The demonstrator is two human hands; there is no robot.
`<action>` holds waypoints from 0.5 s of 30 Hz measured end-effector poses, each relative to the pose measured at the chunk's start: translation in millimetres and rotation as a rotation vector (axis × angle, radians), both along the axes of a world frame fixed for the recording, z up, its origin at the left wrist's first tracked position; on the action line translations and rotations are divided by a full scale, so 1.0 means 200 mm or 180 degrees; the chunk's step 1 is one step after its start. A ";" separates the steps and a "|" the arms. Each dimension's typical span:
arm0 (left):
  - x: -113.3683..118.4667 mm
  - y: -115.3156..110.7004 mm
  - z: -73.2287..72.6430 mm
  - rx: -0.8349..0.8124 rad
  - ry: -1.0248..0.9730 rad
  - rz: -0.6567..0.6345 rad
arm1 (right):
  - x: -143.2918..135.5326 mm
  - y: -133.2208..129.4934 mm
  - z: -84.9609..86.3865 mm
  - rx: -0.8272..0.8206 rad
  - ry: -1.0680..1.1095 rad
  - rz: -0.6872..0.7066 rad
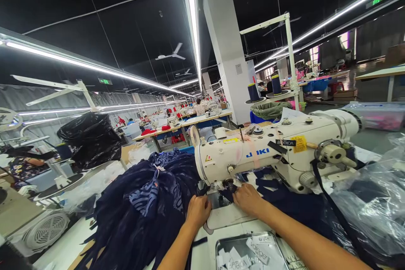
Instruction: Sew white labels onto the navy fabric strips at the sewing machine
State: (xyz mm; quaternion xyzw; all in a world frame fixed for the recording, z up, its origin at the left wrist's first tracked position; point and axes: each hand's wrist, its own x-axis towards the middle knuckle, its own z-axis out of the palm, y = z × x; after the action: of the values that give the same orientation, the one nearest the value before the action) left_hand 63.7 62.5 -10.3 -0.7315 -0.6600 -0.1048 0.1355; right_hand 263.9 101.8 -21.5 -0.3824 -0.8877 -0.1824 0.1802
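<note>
A cream sewing machine (234, 156) with blue lettering stands in front of me. Just left of its needle area is my left hand (198, 211), fingers curled at the edge of the metal plate; what they hold, if anything, is hidden. My right hand (247, 199) is closed on dark fabric (226, 196) close to the right side of the needle area. A large heap of navy garments (126, 219) with blue patterned parts lies to the left of my left hand. More navy cloth (294, 200) lies behind my right forearm.
A metal tray (218, 247) of white labels sits at the front edge. Clear plastic bags (373, 202) lie at the right. A black plastic bag (91, 139) hangs at the left. Thread cones (276, 84) stand behind the machine. People and other sewing tables are farther back.
</note>
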 end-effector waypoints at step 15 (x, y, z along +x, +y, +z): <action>-0.01 0.02 -0.01 0.0000 0.0081 -0.0099 | 0.00 0.00 0.01 -0.0163 0.0028 0.0006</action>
State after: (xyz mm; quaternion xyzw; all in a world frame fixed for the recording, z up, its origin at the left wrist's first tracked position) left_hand 61.2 67.2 -11.9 -0.7429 -0.6468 -0.0976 0.1422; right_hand 264.2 102.8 -19.5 -0.3868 -0.8916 -0.1578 0.1744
